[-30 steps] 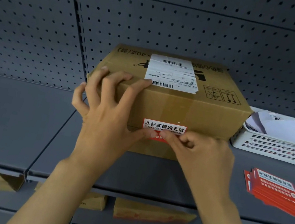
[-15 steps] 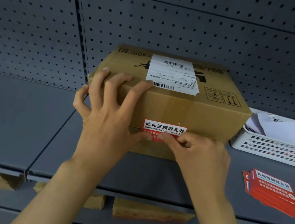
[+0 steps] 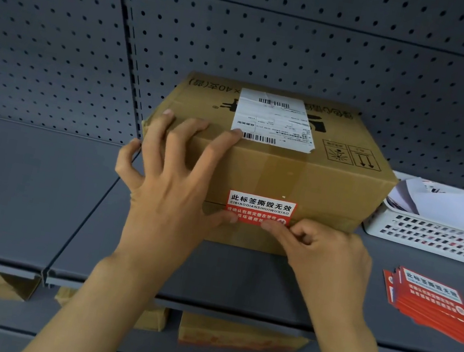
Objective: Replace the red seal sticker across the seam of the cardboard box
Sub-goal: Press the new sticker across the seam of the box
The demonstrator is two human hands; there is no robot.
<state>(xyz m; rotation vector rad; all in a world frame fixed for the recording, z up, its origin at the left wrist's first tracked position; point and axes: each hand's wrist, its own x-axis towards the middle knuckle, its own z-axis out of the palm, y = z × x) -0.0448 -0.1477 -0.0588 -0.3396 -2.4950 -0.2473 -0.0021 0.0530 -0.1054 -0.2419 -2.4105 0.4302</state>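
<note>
A brown cardboard box (image 3: 325,186) with a white shipping label on top stands on the grey shelf. A red seal sticker (image 3: 260,209) with a white band of black characters lies across the horizontal seam on the box's front face. My left hand (image 3: 173,184) is spread over the box's front left corner, its thumb tip pressing the sticker's lower left edge. My right hand (image 3: 325,254) has its fingers curled, with thumb and forefinger tips against the sticker's lower right edge.
A stack of red seal stickers (image 3: 431,304) lies on the shelf (image 3: 19,194) to the right. A white plastic basket (image 3: 437,237) holding papers stands beside the box at right. Pegboard backs the shelf; more cardboard boxes (image 3: 239,337) sit on the shelf below.
The sticker's lower red part now shows more, as both hands' fingertips have slid down and outward along its bottom edge. The box has not moved.
</note>
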